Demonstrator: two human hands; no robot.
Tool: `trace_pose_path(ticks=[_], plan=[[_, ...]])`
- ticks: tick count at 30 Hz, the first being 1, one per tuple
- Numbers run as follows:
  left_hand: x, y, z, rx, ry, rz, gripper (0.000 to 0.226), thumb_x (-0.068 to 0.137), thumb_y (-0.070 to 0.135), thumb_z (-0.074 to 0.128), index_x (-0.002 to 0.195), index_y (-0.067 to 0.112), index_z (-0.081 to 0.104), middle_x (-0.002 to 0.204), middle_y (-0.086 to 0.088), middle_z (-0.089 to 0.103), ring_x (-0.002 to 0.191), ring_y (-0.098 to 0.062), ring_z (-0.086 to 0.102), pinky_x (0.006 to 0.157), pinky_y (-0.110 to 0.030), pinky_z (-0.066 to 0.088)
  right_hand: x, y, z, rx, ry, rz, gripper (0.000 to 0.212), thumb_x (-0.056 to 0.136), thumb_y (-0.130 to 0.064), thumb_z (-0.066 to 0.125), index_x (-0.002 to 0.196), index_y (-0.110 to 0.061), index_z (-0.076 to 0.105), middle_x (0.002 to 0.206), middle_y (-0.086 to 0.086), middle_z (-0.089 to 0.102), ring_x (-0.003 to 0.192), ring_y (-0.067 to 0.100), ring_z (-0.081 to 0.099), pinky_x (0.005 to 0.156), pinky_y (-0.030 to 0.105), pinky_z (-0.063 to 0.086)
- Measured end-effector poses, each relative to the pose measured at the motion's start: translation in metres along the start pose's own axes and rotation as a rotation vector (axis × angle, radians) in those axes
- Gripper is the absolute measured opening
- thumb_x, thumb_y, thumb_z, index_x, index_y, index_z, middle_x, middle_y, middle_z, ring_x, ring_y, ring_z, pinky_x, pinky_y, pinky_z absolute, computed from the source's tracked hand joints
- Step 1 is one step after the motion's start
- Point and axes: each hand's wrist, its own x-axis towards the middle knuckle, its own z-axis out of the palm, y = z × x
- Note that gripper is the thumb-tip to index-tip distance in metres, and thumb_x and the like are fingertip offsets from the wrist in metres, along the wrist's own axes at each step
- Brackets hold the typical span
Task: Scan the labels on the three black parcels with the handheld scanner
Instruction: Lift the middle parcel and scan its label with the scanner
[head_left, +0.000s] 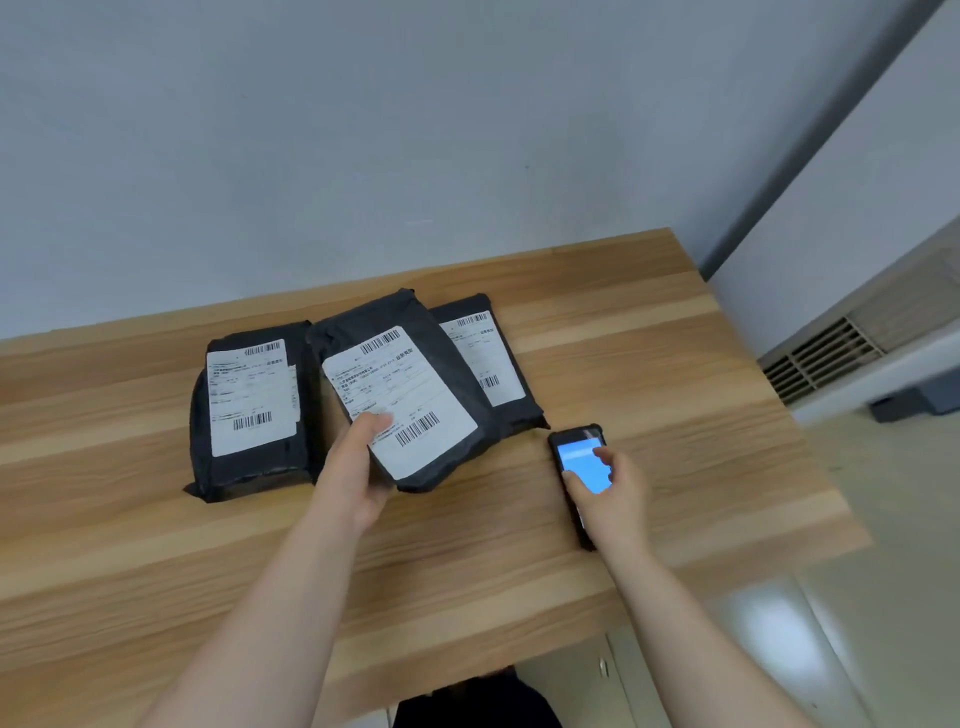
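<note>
- Gripping the middle parcel (405, 384) at its near left corner, my left hand (358, 467) has the thumb pressed onto the white label (397, 400) and the fingers curled beneath, out of sight.
- That parcel is tilted, its near edge raised off the wooden table (649, 364), and it overlaps the right parcel (488, 358) lying behind it.
- I see the left parcel (249, 405) lying flat, label up, just beside the middle one; whether the two touch, I cannot tell.
- My right hand (608, 499) is closed around the handheld scanner (579, 457), thumb resting on its lit blue screen, fingers wrapped round its right side.
- I hold the scanner near the table's right part, close to the tilted parcel's near right corner, top end pointing away from me; it seems to hover just above the wood, though the view is blurred there.
</note>
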Motion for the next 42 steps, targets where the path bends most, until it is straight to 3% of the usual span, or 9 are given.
trace_pose_path(ticks=[3,7,10,15,21,28,35,39,42], plan=[[-0.002,-0.006,0.006,0.006,0.01,-0.004,0.032,0.081,0.014,0.065,0.111,0.024,0.068,0.106,0.0,0.079,0.094,-0.019,0.076,0.075,-0.035,0.057,0.005,0.016,-0.009,-0.2,0.053,0.127,0.073,0.066,-0.047,0.079,0.126,-0.015,0.052,0.123,0.009,0.059,0.116,0.034,0.054,0.095,0.05,0.046],[-0.004,-0.009,0.01,0.026,0.02,0.008,0.032,0.08,0.014,0.065,0.11,0.025,0.068,0.105,0.0,0.079,0.096,-0.019,0.075,0.086,-0.039,0.054,0.005,0.03,-0.009,-0.367,0.06,0.17,0.086,0.061,-0.051,0.081,0.133,-0.019,0.047,0.134,0.009,0.051,0.129,0.032,0.041,0.102,0.046,0.035],[-0.004,-0.012,0.014,0.009,0.024,0.017,0.031,0.084,0.013,0.061,0.112,0.025,0.067,0.104,0.002,0.08,0.094,-0.018,0.076,0.086,-0.038,0.054,0.005,0.038,-0.005,-0.381,0.029,0.189,0.088,0.059,-0.051,0.08,0.133,-0.019,0.045,0.132,0.01,0.048,0.128,0.031,0.039,0.103,0.044,0.034],[-0.004,-0.018,0.019,0.011,0.008,0.015,0.031,0.086,0.013,0.061,0.114,0.025,0.066,0.105,0.001,0.079,0.095,-0.019,0.075,0.083,-0.039,0.056,0.01,0.043,0.002,-0.434,0.038,0.176,0.077,0.054,-0.055,0.08,0.116,-0.02,0.05,0.121,0.009,0.05,0.12,0.03,0.043,0.095,0.041,0.035],[-0.005,-0.023,0.02,0.028,-0.027,0.01,0.032,0.085,0.013,0.06,0.113,0.025,0.067,0.107,0.0,0.079,0.095,-0.019,0.076,0.079,-0.04,0.055,0.018,0.04,0.01,-0.539,-0.006,0.189,0.097,0.053,-0.06,0.077,0.131,-0.019,0.038,0.127,0.01,0.045,0.122,0.03,0.039,0.098,0.042,0.034],[-0.006,-0.025,0.018,0.001,-0.034,0.003,0.031,0.085,0.011,0.059,0.111,0.024,0.068,0.104,0.0,0.079,0.091,-0.019,0.076,0.061,-0.032,0.061,0.013,0.038,0.01,-0.498,0.021,0.137,0.085,0.057,-0.042,0.08,0.126,-0.016,0.038,0.125,0.012,0.042,0.12,0.031,0.037,0.093,0.042,0.035],[-0.006,-0.016,0.018,-0.01,-0.04,0.016,0.036,0.082,0.012,0.061,0.115,0.024,0.066,0.108,0.0,0.079,0.095,-0.02,0.076,0.065,-0.033,0.061,0.006,0.031,0.0,-0.425,-0.011,0.102,0.093,0.058,-0.035,0.079,0.138,-0.022,0.032,0.124,0.008,0.038,0.119,0.028,0.037,0.09,0.038,0.036],[-0.012,-0.009,0.018,0.01,-0.03,0.028,0.035,0.081,0.014,0.062,0.113,0.026,0.067,0.109,0.001,0.078,0.098,-0.02,0.075,0.082,-0.038,0.056,-0.002,0.02,-0.008,-0.333,-0.021,0.071,0.079,0.058,-0.032,0.078,0.126,-0.022,0.039,0.105,-0.002,0.031,0.112,0.023,0.037,0.077,0.032,0.03],[-0.019,0.0,0.015,0.016,-0.026,0.048,0.032,0.082,0.013,0.061,0.111,0.026,0.068,0.108,0.0,0.079,0.097,-0.02,0.075,0.085,-0.039,0.054,-0.007,0.011,-0.013,-0.256,-0.034,0.03,0.085,0.059,-0.028,0.078,0.132,-0.023,0.035,0.101,-0.005,0.03,0.102,0.015,0.031,0.077,0.031,0.031]])
